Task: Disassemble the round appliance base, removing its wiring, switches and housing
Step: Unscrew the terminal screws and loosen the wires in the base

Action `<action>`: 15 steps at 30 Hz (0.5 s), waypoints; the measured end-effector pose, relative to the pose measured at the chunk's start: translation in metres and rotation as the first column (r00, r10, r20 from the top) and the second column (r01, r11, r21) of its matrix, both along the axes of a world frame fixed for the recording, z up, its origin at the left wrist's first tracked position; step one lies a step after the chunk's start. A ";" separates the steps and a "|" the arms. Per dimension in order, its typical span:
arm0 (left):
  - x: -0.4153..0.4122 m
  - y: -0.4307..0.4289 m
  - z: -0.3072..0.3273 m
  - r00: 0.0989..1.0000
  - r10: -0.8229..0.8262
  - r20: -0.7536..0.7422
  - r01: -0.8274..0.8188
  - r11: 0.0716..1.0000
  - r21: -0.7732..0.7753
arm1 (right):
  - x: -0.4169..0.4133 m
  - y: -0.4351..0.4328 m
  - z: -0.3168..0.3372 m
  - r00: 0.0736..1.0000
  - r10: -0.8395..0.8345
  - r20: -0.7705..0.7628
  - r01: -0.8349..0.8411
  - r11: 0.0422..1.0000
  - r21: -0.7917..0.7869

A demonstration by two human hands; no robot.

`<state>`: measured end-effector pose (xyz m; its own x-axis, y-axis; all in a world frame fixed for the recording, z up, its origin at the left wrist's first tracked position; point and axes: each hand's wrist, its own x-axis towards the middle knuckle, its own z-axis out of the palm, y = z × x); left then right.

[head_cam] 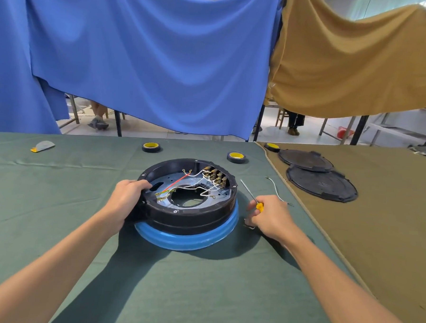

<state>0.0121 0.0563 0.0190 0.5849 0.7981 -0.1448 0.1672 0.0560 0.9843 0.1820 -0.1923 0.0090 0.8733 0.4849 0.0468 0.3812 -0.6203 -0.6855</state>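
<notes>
left hand (123, 201) curled over base (186, 221) rim, gripping | right hand (270, 217) pinches screwdriver (259, 206), palm down

Open green cloth (200, 284) in front of the base (186, 221); tape rolls (151, 147) behind.

Round appliance base (179, 222) sits open side up on green bench (55, 227), mid-view. Black plastic housing (204, 219) over blue band (185, 242) at btm. Inside: metal plate (167, 180) w/ big centre hole, white, red & yellow-green wires (194, 174) loose across it. Switches (216, 176) in a row at far-right inner wall.
</notes>
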 end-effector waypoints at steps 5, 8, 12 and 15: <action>0.007 -0.002 0.013 0.977 0.094 -0.192 -0.011 0.919 0.394 | 0.017 -0.004 0.000 0.997 -0.076 0.031 0.074 0.995 0.069; 0.016 -0.024 0.028 0.969 0.126 -0.213 0.074 0.674 0.735 | 0.037 0.003 0.002 0.987 -0.146 0.070 0.139 0.985 0.101; 0.034 -0.068 0.038 0.924 -0.072 -0.376 0.378 0.334 0.863 | 0.063 0.023 0.004 0.974 -0.188 0.123 0.176 0.979 0.101; 0.048 -0.088 0.033 0.853 -0.056 -0.518 0.521 0.095 0.848 | 0.078 0.036 0.002 0.965 -0.215 0.148 0.206 0.976 0.077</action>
